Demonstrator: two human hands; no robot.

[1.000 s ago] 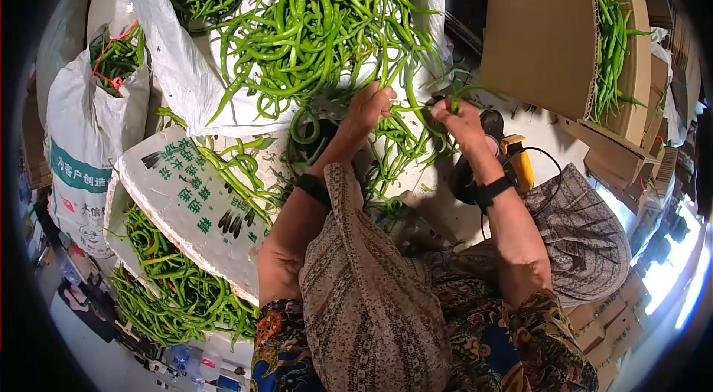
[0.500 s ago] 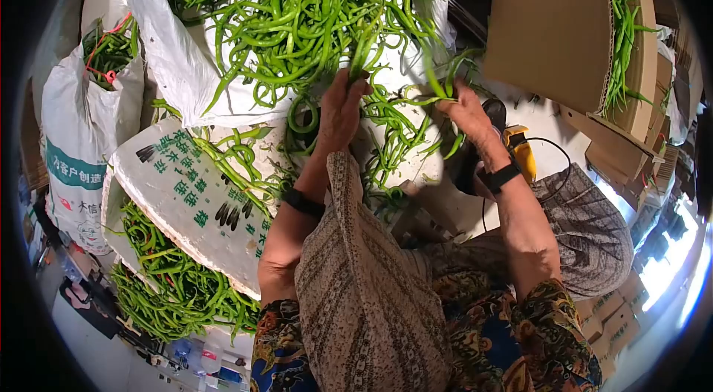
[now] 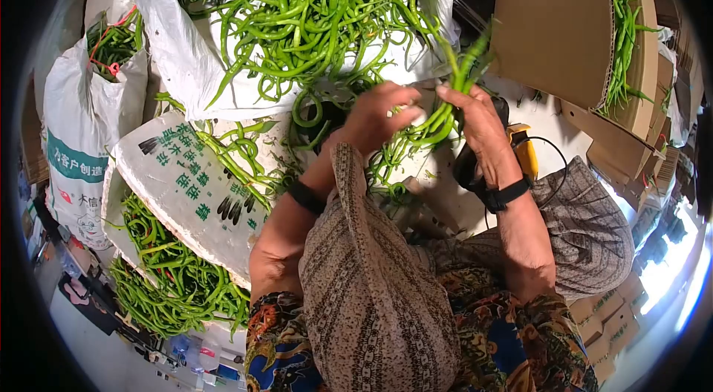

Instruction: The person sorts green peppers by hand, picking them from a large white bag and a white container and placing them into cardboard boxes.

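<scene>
Below the head camera, at the middle of the view, both hands meet over a small bunch of long green chili peppers. Right hand wrapped round the bunch, fingers clenched on the stems, tips of the peppers sticking up past the thumb toward the cardboard. Left hand beside it, fingers curled and touching the lower ends of the same bunch, seemingly squaring them up; whether it grips or only steadies cannot be told. Black bands on both wrists. Judged step: gathering and aligning a handful drawn from the loose heap of peppers spread on a white woven sack just beyond the hands. Next move would likely call for a firm hold with the right hand while the left evens the ends, keeping the slim pods from slipping out. Surface: cluttered sorting spot, a white foam lid with green print lying tilted at left, more peppers packed in the foam box under it. A tied white sack of peppers stands at far left. At right, a cardboard box on its side with peppers lined up inside; a yellow-and-black tool with a cable lies near the right wrist. Patterned cloth over the person's lap. Room: stacked cartons at far right, bright daylight at the edge.
</scene>
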